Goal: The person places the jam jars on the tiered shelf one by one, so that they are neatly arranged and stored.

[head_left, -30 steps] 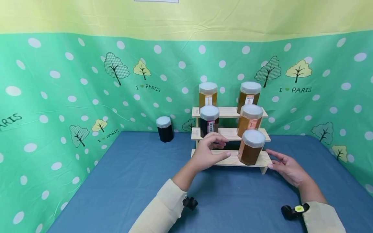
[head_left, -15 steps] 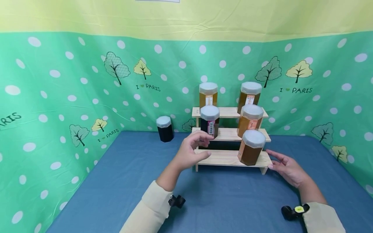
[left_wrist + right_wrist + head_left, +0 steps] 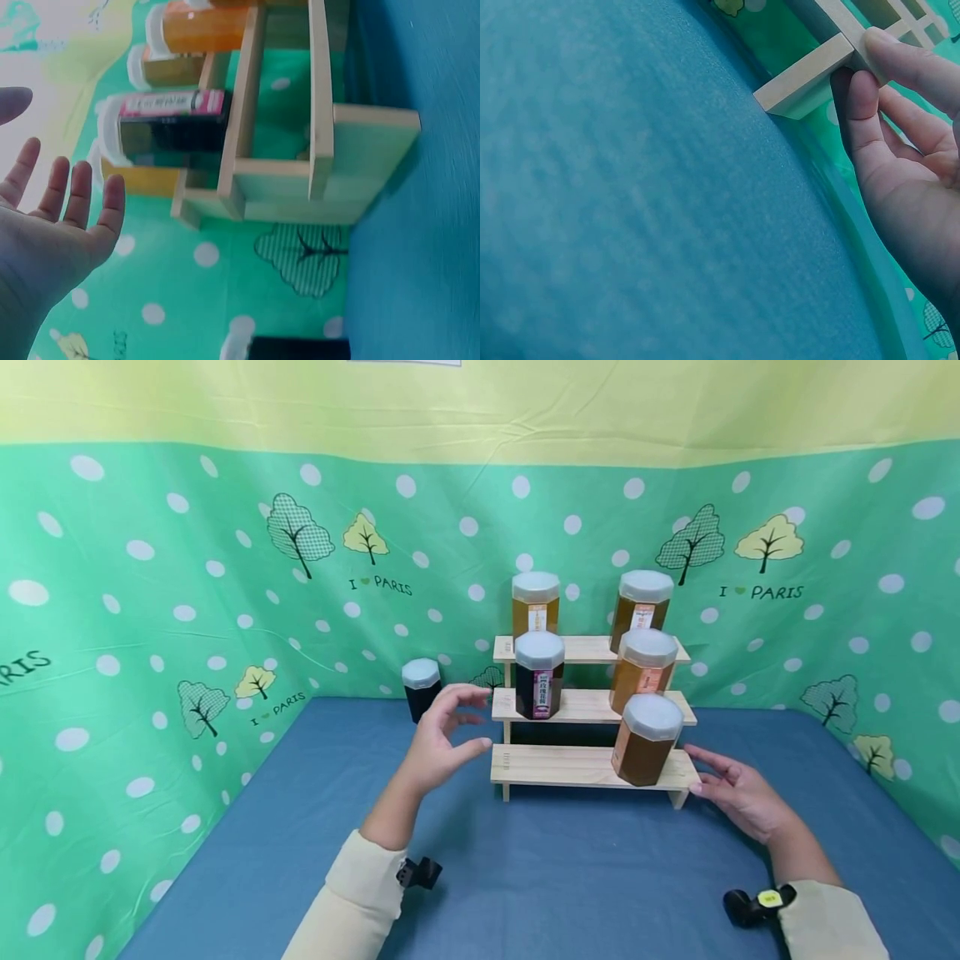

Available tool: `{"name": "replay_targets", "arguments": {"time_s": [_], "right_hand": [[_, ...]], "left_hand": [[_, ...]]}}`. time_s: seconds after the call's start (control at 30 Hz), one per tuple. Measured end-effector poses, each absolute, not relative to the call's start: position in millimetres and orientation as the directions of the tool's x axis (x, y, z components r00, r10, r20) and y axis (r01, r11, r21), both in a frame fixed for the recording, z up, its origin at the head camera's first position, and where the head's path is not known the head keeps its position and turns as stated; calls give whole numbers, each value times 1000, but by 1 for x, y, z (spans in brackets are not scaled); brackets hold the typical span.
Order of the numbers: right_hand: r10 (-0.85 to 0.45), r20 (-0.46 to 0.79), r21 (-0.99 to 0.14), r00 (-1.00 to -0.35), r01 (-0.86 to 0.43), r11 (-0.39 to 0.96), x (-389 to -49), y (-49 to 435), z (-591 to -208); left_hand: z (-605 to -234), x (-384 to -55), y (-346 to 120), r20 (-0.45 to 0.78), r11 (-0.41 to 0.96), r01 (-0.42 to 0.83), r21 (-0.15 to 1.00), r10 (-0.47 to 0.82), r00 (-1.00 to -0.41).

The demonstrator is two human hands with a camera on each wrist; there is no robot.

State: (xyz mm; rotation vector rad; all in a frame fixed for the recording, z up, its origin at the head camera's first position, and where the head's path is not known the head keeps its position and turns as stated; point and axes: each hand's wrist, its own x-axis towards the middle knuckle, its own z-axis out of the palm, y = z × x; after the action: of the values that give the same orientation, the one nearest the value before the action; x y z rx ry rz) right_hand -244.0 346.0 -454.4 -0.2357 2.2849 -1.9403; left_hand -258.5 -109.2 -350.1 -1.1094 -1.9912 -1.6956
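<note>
My left hand (image 3: 442,739), fingers spread and slightly bent, holds nothing. It hovers left of a three-tier wooden display stand (image 3: 558,766), in front of a dark jar (image 3: 422,693) with a white lid, which it partly hides. My right hand (image 3: 746,797) pinches the right end of the stand's lowest board; in the right wrist view its thumb (image 3: 889,49) lies on the board end. On that board stands a brown jar (image 3: 645,747). The middle board bears a dark jar with a pink label (image 3: 540,685) and an amber jar (image 3: 637,681).
On the top board stand a golden jar (image 3: 536,610) and a brown-gold jar (image 3: 639,614). A blue cloth (image 3: 570,877) covers the table. Behind hangs a green dotted curtain (image 3: 450,543).
My left hand has moved left, away from the lowest board and past the stand's left end toward the separate dark jar. The right hand and the jars have stayed in place.
</note>
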Motion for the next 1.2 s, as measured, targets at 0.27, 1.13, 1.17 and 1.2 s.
{"name": "replay_targets", "arguments": {"time_s": [0.27, 1.13, 1.17, 1.2], "right_hand": [[-194, -7, -984, -981, -28, 176, -245, 345, -454], [-202, -1, -987, -979, -31, 156, -244, 346, -455], [-202, -1, -988, -979, -31, 154, -244, 346, -455], [-203, 0, -988, -979, -31, 150, -244, 346, -455]], "left_hand": [[-354, -265, -130, 677, 90, 720, 689, 277, -682], [-344, -271, -169, 511, 252, 543, 801, 182, -840], [-345, -272, -169, 503, 262, 533, 805, 177, -846], [-346, -274, -170, 495, 273, 524, 806, 172, -852]]}}
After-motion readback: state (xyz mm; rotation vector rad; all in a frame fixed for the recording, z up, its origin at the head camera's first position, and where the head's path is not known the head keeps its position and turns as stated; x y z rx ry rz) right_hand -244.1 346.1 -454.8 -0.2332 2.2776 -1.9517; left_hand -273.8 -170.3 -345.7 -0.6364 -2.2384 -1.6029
